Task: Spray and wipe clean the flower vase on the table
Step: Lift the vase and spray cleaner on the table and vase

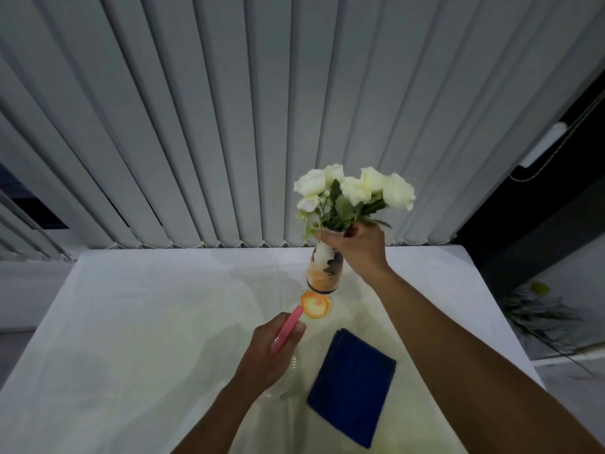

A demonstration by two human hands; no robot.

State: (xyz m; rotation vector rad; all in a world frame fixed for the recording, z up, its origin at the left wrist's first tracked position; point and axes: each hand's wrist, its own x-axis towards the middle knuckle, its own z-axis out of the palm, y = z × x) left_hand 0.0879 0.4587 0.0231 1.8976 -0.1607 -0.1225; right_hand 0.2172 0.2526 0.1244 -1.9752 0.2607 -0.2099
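Note:
A small vase (324, 271), painted white, orange and dark blue, hangs tilted just above the white-covered table (147, 322), with white roses (353, 191) in it. My right hand (358, 249) grips its neck. Below its base lies an orange coaster (315, 304). My left hand (271, 352) holds a clear spray bottle with a pink head (286, 330), its nozzle aimed toward the vase's base. A folded blue cloth (352, 386) lies flat on the table between my forearms.
Grey vertical blinds (229, 126) hang right behind the table's far edge. A dark gap and some foliage (537, 312) on the floor are to the right of the table.

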